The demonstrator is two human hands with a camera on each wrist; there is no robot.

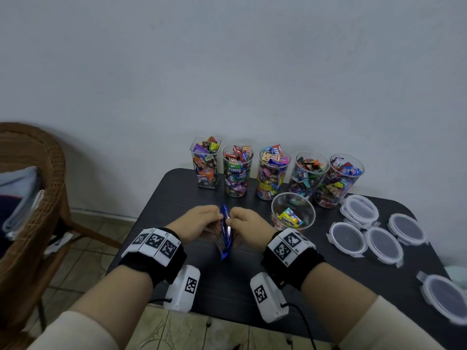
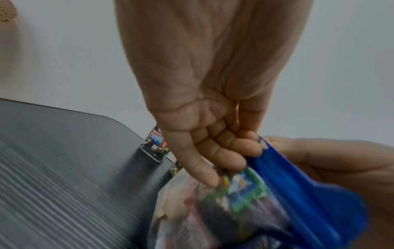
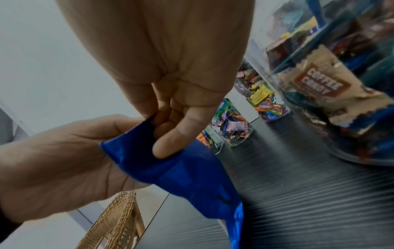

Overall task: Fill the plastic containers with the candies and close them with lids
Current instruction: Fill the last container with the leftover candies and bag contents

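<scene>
Bag (image 1: pixel 225 232): a blue candy bag is held upright above the table (image 1: pixel 177 198), long axis running vertically in the head view, top edge up between the two hands; a clear side showing candies is seen in the left wrist view.
Left hand (image 1: pixel 195 222): fingers (image 2: pixel 224 151) are curled and pinched on the left side of the bag's top edge.
Right hand (image 1: pixel 249 224): fingers (image 3: pixel 177 134) are curled, with the thumb pressed on the blue film at the right side of the top edge.
Cup (image 1: pixel 293 210): stood open just right of the hands, a few candies inside.
Jars (image 1: pixel 273 173): five filled, lidless, lined along the table's far edge.
Lids (image 1: pixel 384 243): laid flat at the right, apart from the jars.
</scene>
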